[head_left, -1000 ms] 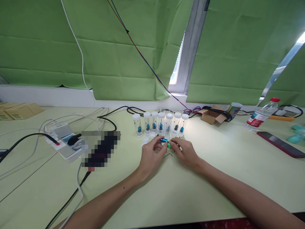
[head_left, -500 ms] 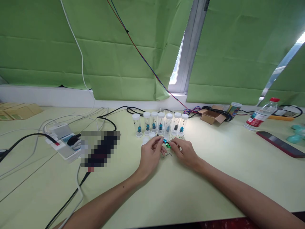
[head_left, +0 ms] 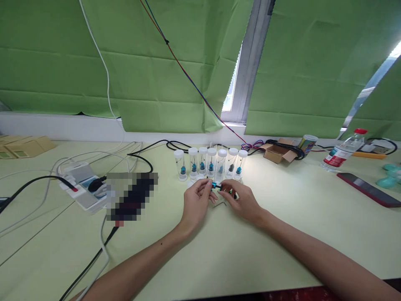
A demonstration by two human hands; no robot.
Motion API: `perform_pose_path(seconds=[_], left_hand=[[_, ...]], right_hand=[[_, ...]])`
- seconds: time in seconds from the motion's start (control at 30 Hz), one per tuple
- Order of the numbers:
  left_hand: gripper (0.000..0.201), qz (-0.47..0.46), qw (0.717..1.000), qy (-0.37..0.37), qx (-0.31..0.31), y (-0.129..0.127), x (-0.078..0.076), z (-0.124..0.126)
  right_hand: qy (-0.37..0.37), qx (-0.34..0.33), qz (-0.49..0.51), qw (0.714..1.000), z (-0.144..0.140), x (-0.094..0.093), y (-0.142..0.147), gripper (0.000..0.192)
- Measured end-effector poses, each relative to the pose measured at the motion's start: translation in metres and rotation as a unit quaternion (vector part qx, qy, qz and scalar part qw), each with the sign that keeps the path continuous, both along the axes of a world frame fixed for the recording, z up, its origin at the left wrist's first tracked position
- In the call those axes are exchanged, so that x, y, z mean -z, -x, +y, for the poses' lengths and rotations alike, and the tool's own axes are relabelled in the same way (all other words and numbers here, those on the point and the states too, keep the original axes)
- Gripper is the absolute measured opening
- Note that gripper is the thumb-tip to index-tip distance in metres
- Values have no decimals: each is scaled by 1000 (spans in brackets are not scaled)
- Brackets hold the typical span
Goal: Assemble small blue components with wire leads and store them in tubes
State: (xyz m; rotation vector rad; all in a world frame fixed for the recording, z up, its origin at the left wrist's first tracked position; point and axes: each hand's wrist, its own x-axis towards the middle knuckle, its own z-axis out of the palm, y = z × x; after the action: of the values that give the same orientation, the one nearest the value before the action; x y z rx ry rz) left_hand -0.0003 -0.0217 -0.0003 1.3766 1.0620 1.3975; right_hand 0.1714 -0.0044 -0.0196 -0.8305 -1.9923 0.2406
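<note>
My left hand [head_left: 196, 200] pinches a small blue part [head_left: 214, 184] between thumb and fingers. From it a small black part [head_left: 221, 187] extends to the right, where the thumb and fingertips of my right hand [head_left: 242, 198] close on its end. Whether the two parts are joined I cannot tell. A bit of something green and dark shows behind my right fingers, too small to name. On the table just below the fingertips lies a thin L-shaped hex key [head_left: 220, 204]. Behind my hands stands a row of several clear tubes [head_left: 211, 161] with white caps, most with blue pieces inside.
A power strip [head_left: 86, 190] with plugs and cables spreads over the left side. At the back right stand an open cardboard box [head_left: 277, 154], a can [head_left: 307, 145] and a water bottle [head_left: 344, 151]. A phone [head_left: 368, 189] lies at the right.
My right fingers have shifted onto the black part, which now shows between the hands. The green piece seen between my fingertips before is now mostly hidden behind my right hand.
</note>
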Motion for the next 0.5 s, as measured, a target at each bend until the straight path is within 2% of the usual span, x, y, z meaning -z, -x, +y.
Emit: perform_pose_path(seconds=[0.5], left_hand=[[32,-16,1000,4,15,0,3,2]], right_hand=[[0,31,-11,999,-1,-2,1,15]])
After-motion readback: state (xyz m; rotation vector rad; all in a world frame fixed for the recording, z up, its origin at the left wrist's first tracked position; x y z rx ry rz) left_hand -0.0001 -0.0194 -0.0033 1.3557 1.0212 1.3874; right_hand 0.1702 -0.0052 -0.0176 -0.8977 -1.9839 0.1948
